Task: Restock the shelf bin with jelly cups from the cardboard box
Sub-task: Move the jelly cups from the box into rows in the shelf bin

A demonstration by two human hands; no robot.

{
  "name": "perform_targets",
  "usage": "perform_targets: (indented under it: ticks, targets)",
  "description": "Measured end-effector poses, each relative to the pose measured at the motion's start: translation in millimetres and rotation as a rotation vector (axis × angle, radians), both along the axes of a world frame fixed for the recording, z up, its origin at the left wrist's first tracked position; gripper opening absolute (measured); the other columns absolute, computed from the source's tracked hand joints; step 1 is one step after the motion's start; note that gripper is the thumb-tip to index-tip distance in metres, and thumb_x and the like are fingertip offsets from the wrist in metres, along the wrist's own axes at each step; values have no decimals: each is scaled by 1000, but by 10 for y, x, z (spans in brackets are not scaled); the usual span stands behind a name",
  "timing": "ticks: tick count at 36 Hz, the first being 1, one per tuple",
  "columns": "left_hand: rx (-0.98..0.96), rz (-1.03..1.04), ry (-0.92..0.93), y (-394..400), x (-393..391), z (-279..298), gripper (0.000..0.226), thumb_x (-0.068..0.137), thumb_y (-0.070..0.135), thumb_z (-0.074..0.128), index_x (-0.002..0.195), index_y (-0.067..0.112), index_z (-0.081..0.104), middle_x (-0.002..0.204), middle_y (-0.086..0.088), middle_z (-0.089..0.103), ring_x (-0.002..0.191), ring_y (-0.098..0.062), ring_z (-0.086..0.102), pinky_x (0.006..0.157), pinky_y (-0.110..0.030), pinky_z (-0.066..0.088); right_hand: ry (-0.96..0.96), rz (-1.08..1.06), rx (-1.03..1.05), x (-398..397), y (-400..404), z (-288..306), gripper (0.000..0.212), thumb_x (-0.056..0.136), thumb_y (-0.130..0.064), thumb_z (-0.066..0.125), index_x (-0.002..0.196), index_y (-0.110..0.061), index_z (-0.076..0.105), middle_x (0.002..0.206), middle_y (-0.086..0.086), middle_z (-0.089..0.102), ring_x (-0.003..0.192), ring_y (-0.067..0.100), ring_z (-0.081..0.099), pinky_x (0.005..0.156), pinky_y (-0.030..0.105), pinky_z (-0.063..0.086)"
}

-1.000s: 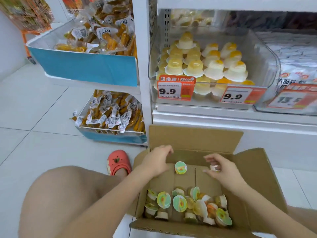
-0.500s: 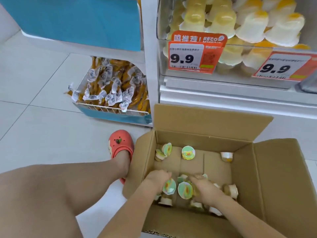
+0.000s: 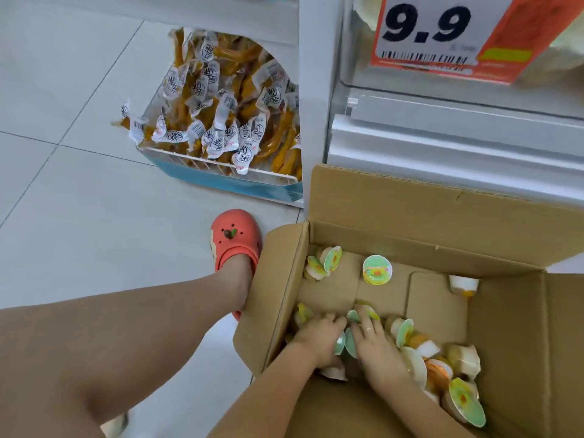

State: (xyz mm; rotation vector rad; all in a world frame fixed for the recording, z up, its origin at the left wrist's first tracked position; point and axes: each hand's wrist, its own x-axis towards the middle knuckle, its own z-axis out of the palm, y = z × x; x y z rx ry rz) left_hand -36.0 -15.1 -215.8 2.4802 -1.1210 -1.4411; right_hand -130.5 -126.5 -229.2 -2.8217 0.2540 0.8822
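Observation:
The open cardboard box (image 3: 410,203) stands on the floor below the shelf. Several jelly cups (image 3: 442,368) with green and orange lids lie piled in its near part. Single cups lie farther back: one lid-up (image 3: 377,269), a pair in the left corner (image 3: 324,263), one at the right (image 3: 463,284). My left hand (image 3: 317,338) and my right hand (image 3: 377,347) are side by side inside the box, fingers curled over cups, with green-lidded cups squeezed between them. Only the clear shelf bin's (image 3: 355,71) lower front shows at the top, behind a 9.9 price tag (image 3: 436,36).
A blue-fronted bin of yellow snack packets (image 3: 221,115) sits on the lowest shelf to the left. My bare leg (image 3: 126,343) and red clog (image 3: 235,238) press against the box's left flap. White floor tiles (image 3: 63,200) spread to the left.
Both hands dropped from the box's far edge into the cup pile and closed together over the cups. My view tilted down and nearer, so most of the shelf bin left the frame.

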Motion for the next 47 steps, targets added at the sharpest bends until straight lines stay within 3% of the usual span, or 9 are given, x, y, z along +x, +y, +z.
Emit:
perform_targets:
  ticks: [3,6,11,15,21,29,32,39,47]
  targets:
    - [23,57,40,-13,-68,-35,72,71,29,79,130,12,41,132,-16,40,121,-36,42,98,-42,40,-46,-71,94,-38,-15,93,71,75,-5,69,140,-9,41,154,17,20,138,33,31,103,35,42]
    - [48,141,72,2,-90,-63,69,69,29,81,124,16,42,131,-16,40,121,-38,40,98,-44,42,-65,-130,164,-88,-67,169,65,87,-13,56,144,-17,27,156,10,4,143,27,15,113,29,24]
    - [4,272,135,37,-103,-51,47,70,21,77,106,18,46,113,-10,57,107,-31,50,76,-33,41,-81,-146,208,-127,-98,252,63,85,-20,62,140,-23,31,154,5,10,140,24,20,111,27,27]
    - [-39,350,164,9,-45,47,48,72,19,75,114,18,51,118,-6,58,108,-26,53,81,-32,44,-111,-187,226,-99,-151,303,62,83,-25,63,138,-20,36,145,3,30,133,20,29,108,25,27]
    - [-145,873,513,-139,191,438,47,79,1,67,124,11,54,110,-7,53,103,-26,57,60,-26,57,-294,-497,346,53,-216,639,57,69,-19,73,121,-15,52,107,0,50,104,23,52,76,27,38]
    - [-341,1338,928,-181,291,925,33,86,-5,54,117,5,53,122,-17,56,104,-26,59,75,-35,58,-408,-598,468,66,-319,1050,61,68,-11,71,125,-19,52,104,-4,42,94,11,45,75,23,36]
    - [-412,1393,1007,-172,249,1085,15,91,1,47,99,7,58,110,-16,59,103,-26,58,86,-38,54,-420,-609,491,19,-319,1120,63,68,-8,70,127,-20,51,104,-4,44,97,11,46,73,19,35]
    - [-538,1502,1119,-89,178,1387,31,95,24,36,103,5,60,97,-14,62,91,-26,59,86,-40,49,-549,-665,615,8,-236,1360,58,64,-3,70,112,-24,45,101,-10,58,88,7,56,62,18,39]
    - [-620,1476,1048,50,121,1619,19,91,9,57,110,7,60,107,-11,59,90,-21,62,74,-35,57,-561,-539,640,32,-208,1584,60,62,-1,71,109,-25,42,92,-10,60,72,11,61,60,23,44]
